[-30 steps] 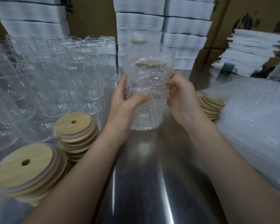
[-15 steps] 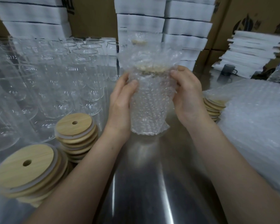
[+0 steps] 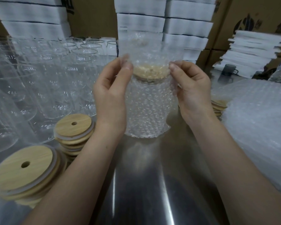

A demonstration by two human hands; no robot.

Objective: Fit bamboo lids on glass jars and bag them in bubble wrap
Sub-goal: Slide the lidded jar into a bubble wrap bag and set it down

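Bubble-wrap bag [image 3: 148, 114] stands upright on the steel bench [image 3: 144, 184] between my hands, with a glass jar [image 3: 150, 93] inside it and a bamboo lid [image 3: 151, 72] showing through the wrap at the jar's top. My left hand [image 3: 111, 93] pinches the bag's left side beside the lid; my right hand [image 3: 192, 91] pinches the right side likewise. The bag's mouth rises loose above the lid. Lid stacks [image 3: 73, 129] lie by my left forearm, empty jars [image 3: 55, 82] behind them, a bubble-wrap pile [image 3: 258, 130] on my right.
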